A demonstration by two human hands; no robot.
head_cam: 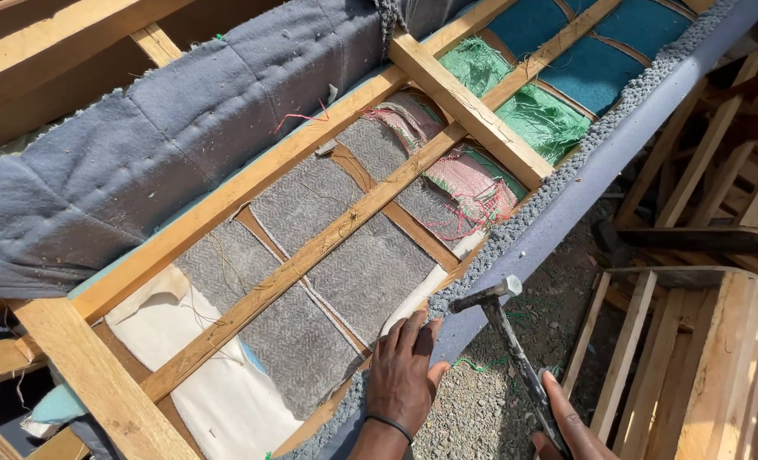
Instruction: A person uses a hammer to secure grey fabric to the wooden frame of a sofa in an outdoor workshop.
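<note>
My left hand (404, 370) lies flat with fingers spread on the lower edge of an upturned wooden sofa frame (311, 251), pressing blue-grey fabric (558, 213) against the rail. A black band circles its wrist. My right hand (571, 422), at the bottom edge, grips the dark handle of a hammer (502, 328). The metal hammer head points at the frame edge just right of my left fingers. Patches of grey, white, pink, green and blue cloth fill the frame's back between the slats.
A padded grey-blue cushion (166, 128) hangs over the frame's far side. Bare wooden furniture frames (703, 366) stand at the right. Gravel ground (490, 400) lies below the sofa edge.
</note>
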